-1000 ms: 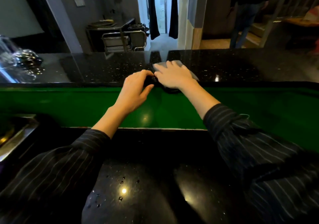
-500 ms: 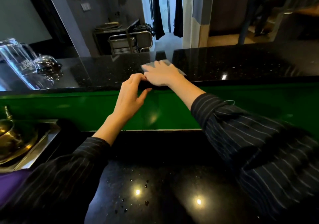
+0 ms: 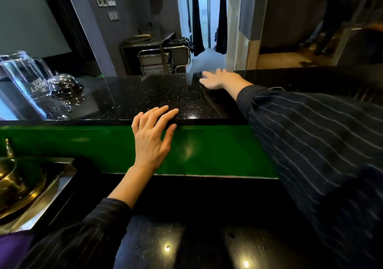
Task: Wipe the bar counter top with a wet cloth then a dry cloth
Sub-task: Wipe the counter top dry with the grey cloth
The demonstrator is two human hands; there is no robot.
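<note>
Black speckled bar counter top [image 3: 165,96] runs above a green front panel [image 3: 83,146], where the left hand [image 3: 152,136] rests spread and empty on the near edge, while the right hand [image 3: 219,79] lies flat at the far edge, any cloth beneath it hidden.

Black speckled bar counter top [image 3: 170,94] bears a glass pitcher [image 3: 27,82] at left.

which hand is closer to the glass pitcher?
Left. The left hand rests at the counter's near edge, right of the glass pitcher; the right hand reaches farther right, at the far edge.
</note>
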